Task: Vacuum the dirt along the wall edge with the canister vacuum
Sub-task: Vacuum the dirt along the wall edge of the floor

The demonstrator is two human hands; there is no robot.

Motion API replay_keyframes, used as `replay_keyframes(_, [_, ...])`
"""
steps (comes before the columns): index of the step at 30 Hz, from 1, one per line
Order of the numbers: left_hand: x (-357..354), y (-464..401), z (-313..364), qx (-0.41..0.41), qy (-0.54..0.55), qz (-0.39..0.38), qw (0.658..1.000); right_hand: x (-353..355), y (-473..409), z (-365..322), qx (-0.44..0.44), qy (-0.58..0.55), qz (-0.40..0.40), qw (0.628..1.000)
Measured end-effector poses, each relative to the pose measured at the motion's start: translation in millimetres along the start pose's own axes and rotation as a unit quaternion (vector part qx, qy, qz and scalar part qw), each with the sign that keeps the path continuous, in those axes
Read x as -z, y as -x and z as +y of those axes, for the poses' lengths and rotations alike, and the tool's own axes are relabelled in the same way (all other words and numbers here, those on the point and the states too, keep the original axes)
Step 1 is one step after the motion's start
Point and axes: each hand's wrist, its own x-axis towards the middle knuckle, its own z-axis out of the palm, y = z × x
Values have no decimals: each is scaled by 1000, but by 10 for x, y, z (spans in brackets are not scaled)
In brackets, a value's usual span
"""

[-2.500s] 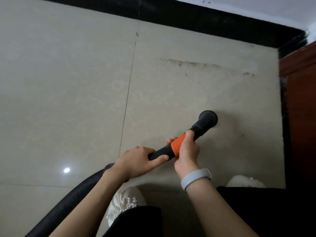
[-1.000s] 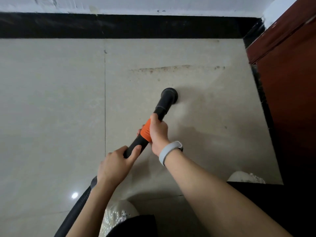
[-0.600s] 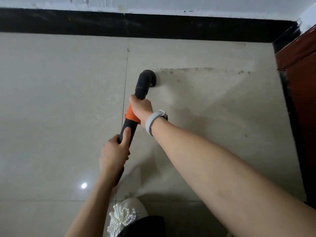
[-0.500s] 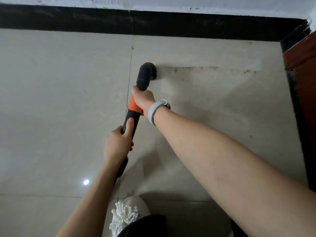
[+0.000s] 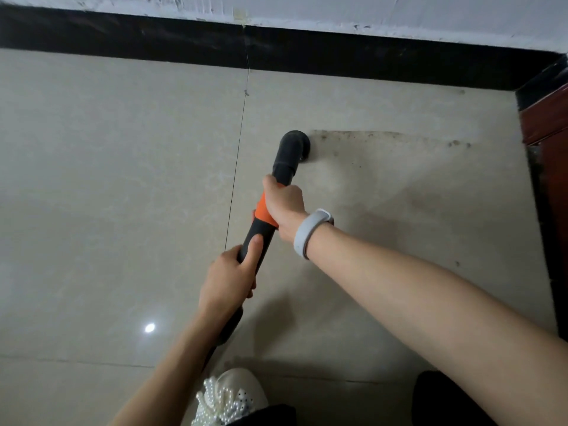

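Observation:
A black vacuum wand with an orange collar (image 5: 261,214) points away from me across the beige floor tiles. Its round black nozzle (image 5: 292,146) sits on the floor at the left end of a thin line of dark dirt (image 5: 359,135) that runs to the right, a little short of the wall. My right hand (image 5: 284,204), with a grey band on the wrist, grips the wand over the orange collar. My left hand (image 5: 229,279) grips the black wand lower down, thumb lying along it. The hose behind my left hand is mostly hidden by my arm.
A black skirting strip (image 5: 307,53) runs along the white wall (image 5: 368,13) at the top. A dark red wooden cabinet (image 5: 550,124) stands at the right edge. A few dirt specks (image 5: 459,144) lie near it. My white beaded shoe (image 5: 227,398) is at the bottom.
The nozzle has swept from the right part of the tile forward and left to the left end of the dirt line. Both hands kept their grip on the wand.

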Motion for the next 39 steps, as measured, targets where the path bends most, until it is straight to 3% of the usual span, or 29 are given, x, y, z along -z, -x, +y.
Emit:
replay_keyframes(9, [-6, -592, 495, -41, -1, -16, 999, 122, -217, -612, 54, 5, 43, 998])
replay_keyframes(18, [-31, -16, 64, -29, -50, -51, 997, 218, 75, 120, 3, -76, 90, 993])
replay_keyframes(24, [-19, -363, 316, -45, -14, -1, 999, 182, -197, -357, 27, -35, 13, 999])
replay_keyframes(29, [-226, -483, 609, -46, -44, -27, 998, 456, -268, -487, 44, -39, 90, 994])
replay_keyframes(33, [-454, -288, 622, -58, -114, -71, 989, 784, -209, -225, 8, -119, 143, 982])
replay_keyframes(36, [-434, -180, 532, -67, -147, -63, 985, 810, -126, -85, -1, -167, 139, 976])
replay_keyframes(39, [-285, -54, 338, -58, -109, -36, 992, 570, -61, 7, 2, -154, 98, 983])
